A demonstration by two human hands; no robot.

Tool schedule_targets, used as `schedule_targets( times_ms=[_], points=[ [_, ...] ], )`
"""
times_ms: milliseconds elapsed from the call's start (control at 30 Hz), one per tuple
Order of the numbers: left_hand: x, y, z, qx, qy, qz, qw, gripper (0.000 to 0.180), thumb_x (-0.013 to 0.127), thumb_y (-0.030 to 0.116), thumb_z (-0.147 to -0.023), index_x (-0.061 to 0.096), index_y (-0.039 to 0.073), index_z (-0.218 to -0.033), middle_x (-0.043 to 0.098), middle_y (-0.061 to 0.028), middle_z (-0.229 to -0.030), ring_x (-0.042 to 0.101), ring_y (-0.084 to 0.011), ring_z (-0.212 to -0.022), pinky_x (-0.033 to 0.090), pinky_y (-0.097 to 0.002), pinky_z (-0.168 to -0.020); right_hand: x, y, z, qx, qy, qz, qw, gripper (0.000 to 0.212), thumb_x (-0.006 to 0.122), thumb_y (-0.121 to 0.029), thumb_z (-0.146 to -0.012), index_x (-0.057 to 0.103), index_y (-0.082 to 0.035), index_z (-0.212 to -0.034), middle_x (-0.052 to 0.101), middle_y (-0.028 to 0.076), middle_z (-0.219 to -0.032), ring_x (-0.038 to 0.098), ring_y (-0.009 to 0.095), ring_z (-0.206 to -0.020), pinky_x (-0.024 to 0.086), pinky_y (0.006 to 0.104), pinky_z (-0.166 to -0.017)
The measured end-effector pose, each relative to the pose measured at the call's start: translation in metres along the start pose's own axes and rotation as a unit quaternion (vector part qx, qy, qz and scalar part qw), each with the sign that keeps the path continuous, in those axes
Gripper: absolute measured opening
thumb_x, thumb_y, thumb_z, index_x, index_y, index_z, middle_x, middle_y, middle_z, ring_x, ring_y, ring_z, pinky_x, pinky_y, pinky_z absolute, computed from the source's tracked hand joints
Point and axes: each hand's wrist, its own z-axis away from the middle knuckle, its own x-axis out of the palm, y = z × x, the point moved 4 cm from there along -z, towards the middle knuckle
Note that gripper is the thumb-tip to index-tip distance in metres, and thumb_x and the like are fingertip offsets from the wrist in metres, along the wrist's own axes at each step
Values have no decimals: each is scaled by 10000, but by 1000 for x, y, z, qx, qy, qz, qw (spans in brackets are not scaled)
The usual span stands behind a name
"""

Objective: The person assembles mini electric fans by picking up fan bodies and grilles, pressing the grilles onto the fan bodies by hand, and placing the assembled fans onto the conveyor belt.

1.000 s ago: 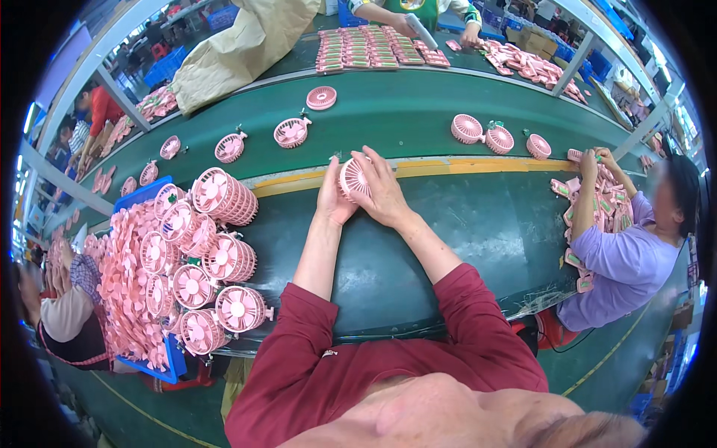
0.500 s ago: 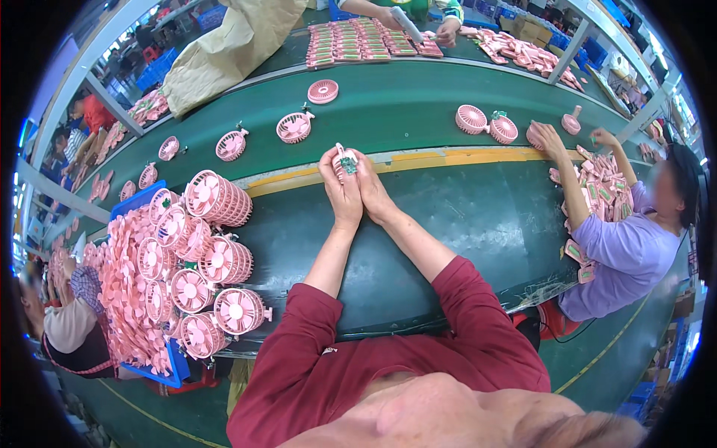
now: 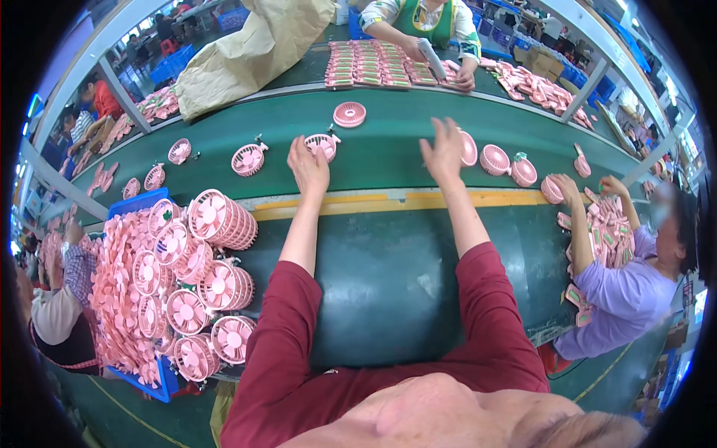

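Note:
My left hand (image 3: 308, 168) reaches over the green belt, its fingers closed on the near left edge of a pink fan housing (image 3: 323, 143). Part of that round slotted housing is hidden behind the hand. Fingers spread, my right hand (image 3: 444, 153) is above the belt and holds nothing. Just right of it lies a pink round grille (image 3: 468, 148), partly covered by the hand. A pink ring-shaped cover (image 3: 349, 114) rests farther back between my hands. Left of my left hand sits another fan housing (image 3: 248, 160) with a small green part at its edge.
Stacked pink fan housings (image 3: 220, 216) stand at my left beside a blue bin (image 3: 170, 377) heaped with pink blades. A yellow strip (image 3: 366, 203) edges the belt. A co-worker in lilac (image 3: 624, 287) handles parts at right; another person (image 3: 426, 30) works across the belt.
My hands were together holding a small pink piece with a green part; now they are apart. My left hand has gone to a fan housing, and another round pink grille shows beside my right hand.

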Motion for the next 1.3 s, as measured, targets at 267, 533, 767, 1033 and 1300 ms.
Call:
schedule_targets(
  times_ms=[267, 533, 767, 1033, 1300],
  points=[
    [41, -26, -15, -136, -159, -110, 972, 342, 609, 225, -855, 612, 59, -1153, 612, -209, -1154, 562, -401, -1062, 476, -503, -894, 150, -62, -54, -67, -271, -35, 960, 729, 765, -235, -755, 427, -189, -1399, 341, 231, -1473, 343, 420, -1354, 382, 474, -1079],
    [23, -28, -14, -153, -75, -46, 984, 213, 515, 222, -954, 542, 49, -1075, 674, -222, -854, 649, -418, -840, 496, -501, -741, 168, -60, -44, -51, -236, -86, 967, 506, 716, -244, -806, 553, -149, -1275, 546, 152, -1305, 521, 363, -1183, 458, 456, -947],
    [0, -32, 20, -374, 21, 465, 802, 342, 508, 230, -1000, 500, 15, -1266, 642, -81, -1034, 649, -143, -886, 545, -281, -678, 72, -82, 11, 46, -259, -304, 916, 379, 657, -287, -881, 617, 5, -1118, 669, 252, -935, 642, 445, -876, 519, 477, -750],
    [-30, -9, 49, -382, 20, 732, 563, 341, 424, 323, -1025, 514, 123, -1285, 610, -54, -1196, 609, -206, -1051, 522, -384, -903, 63, -81, 4, 0, -160, -238, 958, 323, 657, -242, -872, 640, -48, -1131, 641, 235, -1066, 617, 425, -949, 509, 459, -826],
    [-37, 7, 71, -401, 15, 808, 431, 580, 338, 501, -1010, 397, 88, -1413, 440, -146, -1439, 423, -365, -1320, 299, -632, -1104, 102, -80, 18, -3, -191, -28, 981, 548, 787, -395, -727, 566, -121, -1147, 615, 151, -1184, 577, 391, -1077, 475, 492, -874]
  ],
)
